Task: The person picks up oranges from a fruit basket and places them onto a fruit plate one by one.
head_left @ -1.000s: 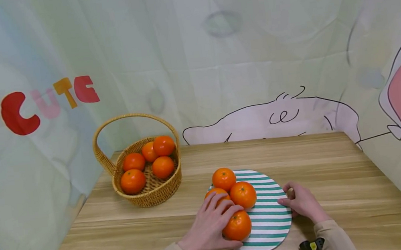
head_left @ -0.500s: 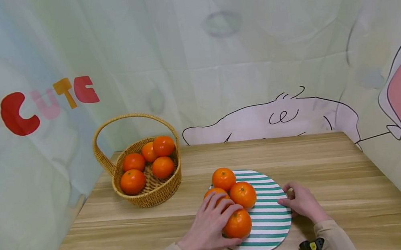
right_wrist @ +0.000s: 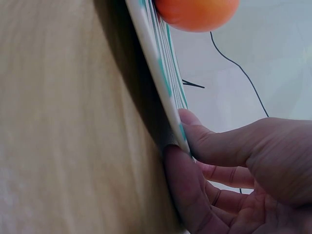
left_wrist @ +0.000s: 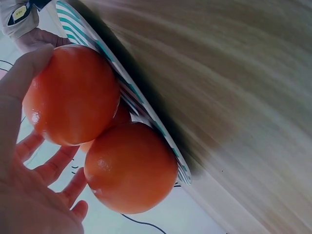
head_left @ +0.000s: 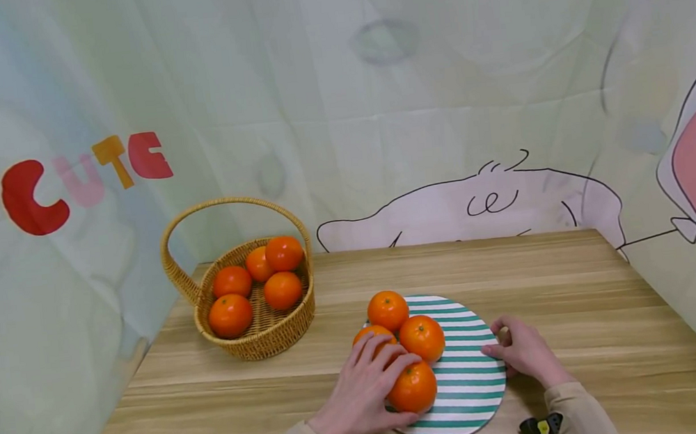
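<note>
Right hand (head_left: 527, 352) pinches the plate (head_left: 470, 383); only head view shows a basket (head_left: 274, 338).

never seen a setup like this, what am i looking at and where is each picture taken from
There is no robot here, just a person working bare-handed. The wide picture comes from a head-worn camera; the two close, sideways-looking ones come from a camera on each wrist. On the wooden table are a wicker basket with five oranges in view and a flat, round striped plate bearing four more oranges. The left hand curls around the nearest orange, while the right hand pinches the plate's edge.
</note>
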### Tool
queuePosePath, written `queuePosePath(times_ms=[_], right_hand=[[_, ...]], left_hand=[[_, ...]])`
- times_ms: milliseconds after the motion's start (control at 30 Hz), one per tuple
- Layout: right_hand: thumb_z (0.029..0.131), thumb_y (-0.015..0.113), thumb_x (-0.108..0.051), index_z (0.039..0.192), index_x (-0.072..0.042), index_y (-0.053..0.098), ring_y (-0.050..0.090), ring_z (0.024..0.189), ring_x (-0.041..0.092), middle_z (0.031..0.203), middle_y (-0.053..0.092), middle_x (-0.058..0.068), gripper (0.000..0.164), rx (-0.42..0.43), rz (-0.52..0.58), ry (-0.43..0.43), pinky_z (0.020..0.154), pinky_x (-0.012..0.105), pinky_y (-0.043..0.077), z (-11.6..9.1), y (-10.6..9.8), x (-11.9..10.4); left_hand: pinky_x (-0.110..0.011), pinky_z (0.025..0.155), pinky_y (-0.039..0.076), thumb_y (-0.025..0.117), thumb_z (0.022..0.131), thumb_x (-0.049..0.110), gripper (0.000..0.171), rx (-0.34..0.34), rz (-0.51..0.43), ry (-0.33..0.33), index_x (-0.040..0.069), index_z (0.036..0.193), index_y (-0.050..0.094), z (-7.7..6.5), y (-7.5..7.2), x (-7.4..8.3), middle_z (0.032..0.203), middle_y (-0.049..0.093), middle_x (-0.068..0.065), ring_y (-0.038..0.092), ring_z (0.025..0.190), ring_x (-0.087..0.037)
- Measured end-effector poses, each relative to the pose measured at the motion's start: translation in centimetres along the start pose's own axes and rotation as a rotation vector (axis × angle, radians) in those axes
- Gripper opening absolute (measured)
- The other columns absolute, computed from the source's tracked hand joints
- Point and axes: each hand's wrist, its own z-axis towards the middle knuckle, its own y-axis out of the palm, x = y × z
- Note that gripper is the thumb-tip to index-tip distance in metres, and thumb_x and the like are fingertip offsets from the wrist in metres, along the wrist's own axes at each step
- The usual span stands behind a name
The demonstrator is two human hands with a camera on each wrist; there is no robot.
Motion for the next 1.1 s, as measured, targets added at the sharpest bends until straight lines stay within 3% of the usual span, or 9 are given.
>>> queuePosePath(times_ms=[333, 567, 700, 833, 1000, 1100], right_hand=[[0.089, 0.075, -0.011, 0.118, 0.002, 0.055, 0.056, 0.061, 0.018, 0.083, 0.058, 0.011, 0.038, 0.009, -0.002, -0.002, 0.054, 0.029, 0.055, -0.1, 0.0, 0.0], [0.089, 0.075, -0.012, 0.118, 0.002, 0.055, 0.056, 0.060, 0.018, 0.082, 0.058, 0.011, 0.039, 0.009, -0.006, -0.008, 0.054, 0.030, 0.055, -0.1, 0.0, 0.0], [0.089, 0.075, -0.012, 0.118, 0.002, 0.055, 0.057, 0.060, 0.018, 0.081, 0.058, 0.011, 0.038, 0.014, 0.002, -0.015, 0.054, 0.030, 0.056, -0.1, 0.0, -0.1], [0.089, 0.075, -0.011, 0.118, 0.002, 0.055, 0.057, 0.061, 0.018, 0.081, 0.057, 0.011, 0.038, 0.014, 0.005, -0.014, 0.054, 0.030, 0.056, -0.1, 0.0, -0.1], [0.090, 0.075, -0.011, 0.119, 0.002, 0.055, 0.058, 0.062, 0.018, 0.083, 0.058, 0.011, 0.038, 0.003, 0.006, -0.002, 0.054, 0.030, 0.056, 0.0, 0.0, 0.0], [0.090, 0.075, -0.011, 0.119, 0.003, 0.054, 0.059, 0.062, 0.018, 0.083, 0.058, 0.012, 0.038, 0.002, 0.006, -0.003, 0.054, 0.030, 0.057, 0.0, 0.0, 0.0]], left_hand=[[-0.049, 0.116, 0.037, 0.075, 0.076, 0.068, 0.071, -0.031, -0.055, -0.027, 0.031, 0.133, 0.055, -0.1, -0.1, -0.1, 0.129, 0.057, 0.007, 0.042, 0.132, -0.021], [-0.053, 0.116, 0.035, 0.073, 0.080, 0.064, 0.067, 0.017, -0.223, -0.096, 0.028, 0.134, 0.057, 0.1, -0.6, -1.0, 0.131, 0.058, 0.007, 0.042, 0.135, -0.023], [-0.057, 0.113, 0.036, 0.074, 0.084, 0.054, 0.062, 0.102, -0.314, -0.173, 0.022, 0.134, 0.059, 0.2, -1.1, -2.6, 0.135, 0.059, -0.001, 0.043, 0.135, -0.027], [-0.061, 0.114, 0.032, 0.075, 0.087, 0.041, 0.054, 0.241, -0.363, -0.271, 0.016, 0.133, 0.060, 0.3, -1.8, -5.1, 0.135, 0.062, -0.008, 0.047, 0.133, -0.032], [-0.057, 0.112, 0.033, 0.075, 0.088, 0.029, 0.046, 0.407, -0.303, -0.391, 0.011, 0.129, 0.062, -0.1, -2.6, -9.2, 0.128, 0.064, -0.012, 0.051, 0.127, -0.035], [-0.056, 0.111, 0.033, 0.073, 0.090, 0.025, 0.041, 0.458, -0.291, -0.466, 0.010, 0.127, 0.062, -0.6, -3.0, -11.8, 0.127, 0.064, -0.013, 0.051, 0.125, -0.037]])
